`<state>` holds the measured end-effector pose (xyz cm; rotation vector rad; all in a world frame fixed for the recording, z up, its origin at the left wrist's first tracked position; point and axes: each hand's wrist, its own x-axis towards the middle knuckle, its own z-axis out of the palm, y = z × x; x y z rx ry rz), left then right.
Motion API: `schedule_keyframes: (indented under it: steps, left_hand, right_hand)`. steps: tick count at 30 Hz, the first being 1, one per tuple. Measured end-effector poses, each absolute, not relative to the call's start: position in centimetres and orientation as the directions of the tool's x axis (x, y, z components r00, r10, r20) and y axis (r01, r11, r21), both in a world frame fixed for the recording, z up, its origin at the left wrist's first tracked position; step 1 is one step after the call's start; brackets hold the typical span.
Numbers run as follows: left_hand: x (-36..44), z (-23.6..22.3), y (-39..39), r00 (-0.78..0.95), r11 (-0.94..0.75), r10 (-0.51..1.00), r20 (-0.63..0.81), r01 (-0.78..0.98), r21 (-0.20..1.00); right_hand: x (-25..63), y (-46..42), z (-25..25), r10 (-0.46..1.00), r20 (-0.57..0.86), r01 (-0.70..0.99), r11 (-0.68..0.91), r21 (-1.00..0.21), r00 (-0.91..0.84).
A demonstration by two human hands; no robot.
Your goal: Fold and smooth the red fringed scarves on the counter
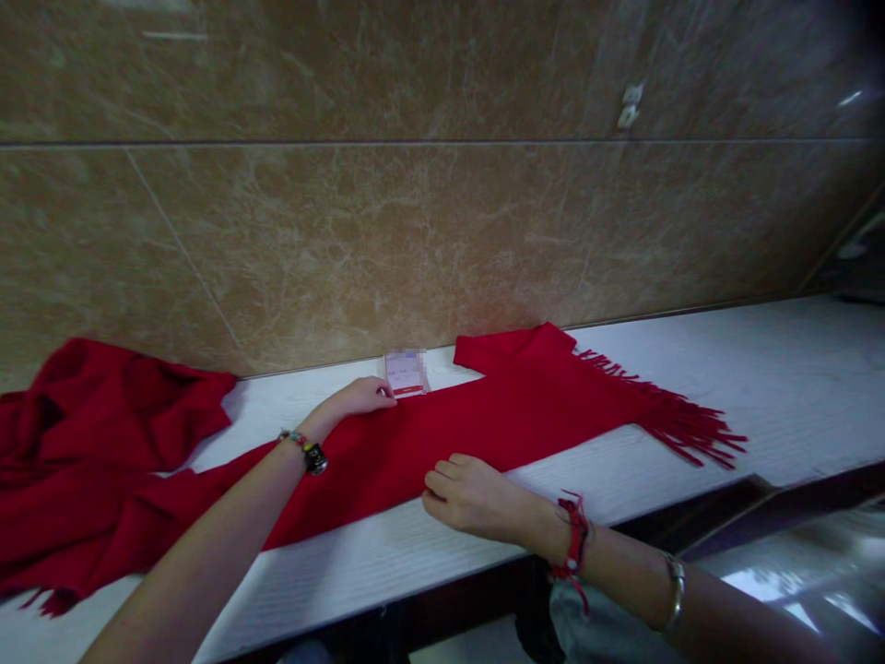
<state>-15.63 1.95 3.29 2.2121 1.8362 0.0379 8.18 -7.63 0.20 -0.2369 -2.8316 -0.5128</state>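
A long red scarf (421, 443) lies spread lengthwise along a white wood-grain bench top, its fringe fanned out at the right. My left hand (363, 395) is at the scarf's far edge, thumb and fingers closed on the cloth. At the near edge, my right hand (470, 493) has its fingers curled in on the scarf's border; the fingertips are partly hidden. Toward the left the scarf runs into a bunched red heap (103, 415). Near the right end, part of the far side is folded into a raised flap (515, 349).
A small printed card (405, 372) with a red strip sits against the wall just beyond my left hand. Brown marble tiles (387, 240) rise behind the white bench top (767, 378). Below its front edge are dark gaps and a glossy floor (802, 563).
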Motion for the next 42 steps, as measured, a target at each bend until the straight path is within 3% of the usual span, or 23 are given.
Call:
schedule_keyframes:
  steps: [13, 21, 32, 37, 42]
  left_hand:
    - [-11.8, 4.4, 2.2, 0.234, -0.221, 0.960, -0.154, 0.971, 0.094]
    - [-12.6, 5.3, 2.4, 0.221, -0.168, 0.964, -0.147, 0.937, 0.306]
    - [-11.9, 8.5, 5.1, 0.239, -0.145, 0.970, -0.044, 0.715, 0.684]
    - [-7.3, 10.9, 7.6, 0.258, -0.179, 0.966, 0.012, 0.636, 0.751]
    - [-0.4, 13.0, 10.3, 0.305, -0.244, 0.951, 0.053, 0.634, 0.734]
  right_hand:
    - [7.7, -8.7, -0.4, 0.249, 0.382, 0.367, 0.888, 0.277, -0.890]
    - [8.2, -8.8, -0.2, 0.238, 0.425, 0.384, 0.873, 0.300, -0.874]
    - [11.8, -8.1, 3.6, 0.213, 0.642, 0.519, 0.787, 0.335, -0.737]
    - [15.8, -7.0, 5.1, 0.237, 0.726, 0.639, 0.689, 0.343, -0.646]
    - [21.3, -5.1, 5.5, 0.341, 0.755, 0.764, 0.565, 0.312, -0.560]
